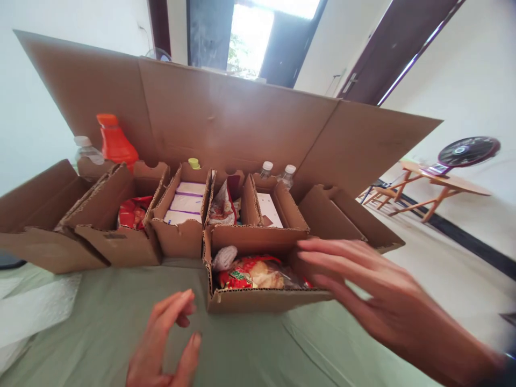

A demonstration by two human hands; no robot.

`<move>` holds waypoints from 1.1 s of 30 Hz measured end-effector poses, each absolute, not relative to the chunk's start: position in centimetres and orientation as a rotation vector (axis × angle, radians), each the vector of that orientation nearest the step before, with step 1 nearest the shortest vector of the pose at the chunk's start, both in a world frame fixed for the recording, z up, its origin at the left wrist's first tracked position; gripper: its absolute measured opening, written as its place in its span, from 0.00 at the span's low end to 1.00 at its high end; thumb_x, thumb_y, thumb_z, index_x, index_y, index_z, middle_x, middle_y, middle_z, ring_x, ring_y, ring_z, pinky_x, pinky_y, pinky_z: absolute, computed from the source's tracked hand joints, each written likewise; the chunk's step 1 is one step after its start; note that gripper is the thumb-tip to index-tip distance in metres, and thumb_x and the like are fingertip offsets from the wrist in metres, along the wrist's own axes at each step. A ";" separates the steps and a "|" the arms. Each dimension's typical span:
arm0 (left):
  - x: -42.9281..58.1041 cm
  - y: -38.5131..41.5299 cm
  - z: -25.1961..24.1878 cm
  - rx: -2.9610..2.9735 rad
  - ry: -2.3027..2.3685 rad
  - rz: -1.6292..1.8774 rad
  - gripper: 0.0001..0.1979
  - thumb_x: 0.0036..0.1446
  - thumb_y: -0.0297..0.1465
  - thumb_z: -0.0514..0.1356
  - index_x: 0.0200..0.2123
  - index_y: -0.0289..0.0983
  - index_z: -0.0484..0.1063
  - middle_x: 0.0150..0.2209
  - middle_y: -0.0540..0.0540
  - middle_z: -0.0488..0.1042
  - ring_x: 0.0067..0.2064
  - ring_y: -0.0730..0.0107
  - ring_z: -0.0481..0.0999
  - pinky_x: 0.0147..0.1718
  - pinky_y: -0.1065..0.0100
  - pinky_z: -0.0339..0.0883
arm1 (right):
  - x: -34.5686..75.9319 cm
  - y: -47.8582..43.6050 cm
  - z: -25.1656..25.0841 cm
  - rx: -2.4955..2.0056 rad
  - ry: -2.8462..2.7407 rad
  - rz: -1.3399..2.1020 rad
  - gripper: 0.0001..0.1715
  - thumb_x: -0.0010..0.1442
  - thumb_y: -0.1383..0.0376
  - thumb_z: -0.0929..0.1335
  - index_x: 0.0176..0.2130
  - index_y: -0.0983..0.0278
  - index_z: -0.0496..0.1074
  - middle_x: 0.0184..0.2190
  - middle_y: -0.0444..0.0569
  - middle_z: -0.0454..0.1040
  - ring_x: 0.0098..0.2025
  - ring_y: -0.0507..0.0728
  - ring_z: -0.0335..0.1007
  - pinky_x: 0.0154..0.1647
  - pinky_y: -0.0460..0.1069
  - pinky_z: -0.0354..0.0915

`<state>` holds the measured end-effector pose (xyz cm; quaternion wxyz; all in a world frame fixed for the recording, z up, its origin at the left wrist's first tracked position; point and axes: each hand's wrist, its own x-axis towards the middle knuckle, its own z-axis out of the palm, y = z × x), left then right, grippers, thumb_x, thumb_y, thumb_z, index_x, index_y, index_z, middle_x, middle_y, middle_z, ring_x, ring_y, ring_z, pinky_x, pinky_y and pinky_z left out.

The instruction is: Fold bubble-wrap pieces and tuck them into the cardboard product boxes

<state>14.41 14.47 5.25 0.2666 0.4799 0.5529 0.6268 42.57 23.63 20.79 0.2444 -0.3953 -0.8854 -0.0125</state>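
Observation:
A low cardboard box (258, 302) stands lengthwise at the front, with a red snack packet (242, 273) and a pale rolled item (224, 258) inside. My right hand (363, 279) is at this box's right end, its fingers stretched out over the end wall; whether they touch it I cannot tell. In front of the box's left corner, my left hand (169, 338) hovers above the green cloth, thumb and fingers apart and nothing between them. Behind the front box, a narrow box (181, 239) holds white packs (185, 202).
More cardboard boxes (133, 247) line the table, one holding a red packet (135, 212). Behind them rise an orange bottle (116, 142), clear bottles (288, 174) and a tall cardboard screen (242, 118). Bubble wrap (40, 309) lies left; a fan (463, 151) stands far right.

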 end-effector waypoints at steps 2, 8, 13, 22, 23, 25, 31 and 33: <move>14.4 14.9 5.1 1.208 1.503 1.608 0.23 0.59 0.36 0.64 0.58 0.49 0.72 0.54 0.45 0.74 0.46 0.57 0.75 0.51 0.59 0.67 | 46.2 20.1 19.0 -1.316 -2.061 -0.135 0.13 0.66 0.58 0.67 0.48 0.52 0.78 0.49 0.48 0.80 0.48 0.63 0.77 0.53 0.61 0.70; 16.7 17.6 4.7 1.033 1.204 1.429 0.42 0.50 0.33 0.71 0.67 0.42 0.59 0.66 0.39 0.63 0.67 0.46 0.61 0.67 0.51 0.50 | 46.3 17.6 8.7 -1.621 -1.652 0.330 0.33 0.61 0.49 0.69 0.60 0.61 0.68 0.52 0.56 0.78 0.45 0.63 0.78 0.42 0.58 0.76; 18.1 17.4 5.5 0.973 1.151 1.431 0.38 0.47 0.33 0.72 0.60 0.37 0.65 0.58 0.36 0.71 0.67 0.44 0.61 0.67 0.50 0.50 | 41.8 18.9 7.5 -1.468 -1.624 0.525 0.26 0.64 0.52 0.65 0.56 0.64 0.68 0.45 0.55 0.79 0.38 0.60 0.76 0.36 0.54 0.73; 17.2 10.9 11.4 1.216 1.263 1.700 0.31 0.50 0.35 0.71 0.57 0.42 0.69 0.59 0.41 0.71 0.68 0.47 0.58 0.68 0.52 0.47 | 40.8 12.8 14.6 -1.368 -1.577 0.465 0.22 0.65 0.52 0.65 0.51 0.63 0.69 0.43 0.53 0.77 0.25 0.54 0.67 0.22 0.48 0.63; 17.5 10.1 10.8 1.178 1.279 1.684 0.30 0.50 0.35 0.70 0.57 0.41 0.69 0.58 0.41 0.71 0.68 0.46 0.60 0.68 0.52 0.48 | 40.7 12.3 14.1 -1.367 -1.579 0.486 0.22 0.64 0.52 0.66 0.51 0.63 0.69 0.42 0.53 0.78 0.28 0.55 0.70 0.22 0.48 0.64; 18.2 8.5 8.6 1.076 1.324 1.628 0.30 0.49 0.34 0.71 0.56 0.40 0.70 0.56 0.40 0.73 0.66 0.43 0.63 0.68 0.50 0.49 | 40.9 11.5 12.5 -1.371 -1.572 0.558 0.23 0.64 0.52 0.66 0.52 0.64 0.70 0.42 0.53 0.79 0.34 0.58 0.74 0.25 0.48 0.67; 21.2 5.1 1.7 0.834 1.235 1.522 0.39 0.40 0.25 0.73 0.58 0.41 0.68 0.58 0.39 0.72 0.70 0.40 0.56 0.66 0.52 0.56 | 44.4 11.3 8.6 -1.373 -1.426 0.671 0.29 0.67 0.48 0.62 0.59 0.61 0.70 0.55 0.53 0.76 0.56 0.64 0.72 0.55 0.56 0.70; 22.6 5.1 1.8 0.793 1.112 1.444 0.43 0.38 0.23 0.72 0.60 0.42 0.67 0.62 0.37 0.69 0.71 0.38 0.53 0.66 0.50 0.56 | 46.1 12.8 8.1 -1.373 -1.352 0.627 0.32 0.68 0.45 0.60 0.60 0.61 0.69 0.59 0.53 0.73 0.62 0.63 0.67 0.62 0.57 0.64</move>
